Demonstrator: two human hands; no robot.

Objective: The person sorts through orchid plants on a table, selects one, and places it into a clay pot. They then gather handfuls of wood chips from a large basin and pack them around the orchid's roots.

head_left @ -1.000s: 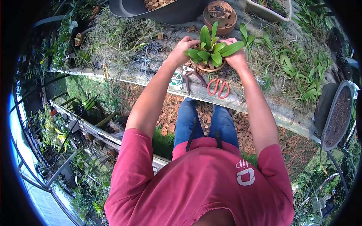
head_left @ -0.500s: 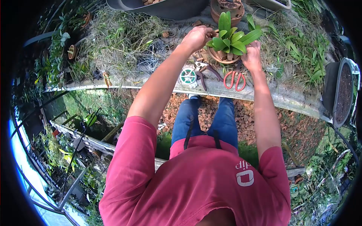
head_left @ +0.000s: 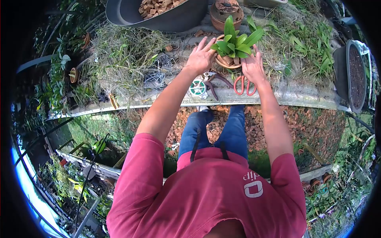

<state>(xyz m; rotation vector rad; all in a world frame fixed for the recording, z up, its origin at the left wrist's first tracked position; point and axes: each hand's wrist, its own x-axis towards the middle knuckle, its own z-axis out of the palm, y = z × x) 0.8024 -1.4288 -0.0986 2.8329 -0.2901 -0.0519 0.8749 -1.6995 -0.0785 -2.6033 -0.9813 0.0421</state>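
Note:
A leafy green plant (head_left: 237,41) stands in a round clay pot (head_left: 228,66) with brown chunks around its base. At the pot's left side is my left hand (head_left: 201,58), its fingers spread and stretched toward the rim. My right hand (head_left: 254,68) lies along the other side, fingers extended beside the lower leaves. In front of the pot are red-handled scissors (head_left: 245,86), partly hidden near my right hand. To their left, pruning shears (head_left: 217,82) with dark handles rest beside a green-and-white spool (head_left: 198,87).
A large dark tub (head_left: 174,20) of brown chips (head_left: 156,8) stands at the back. Another clay pot (head_left: 225,20) sits behind the plant. Dry grass (head_left: 119,59) covers the left of the ledge, and a soil-filled planter (head_left: 355,75) stands at the far right.
Both hands have gone from bent fingers at the pot's rim to opened, stretched fingers at its sides. The view has shifted, showing more of the chip-filled tub.

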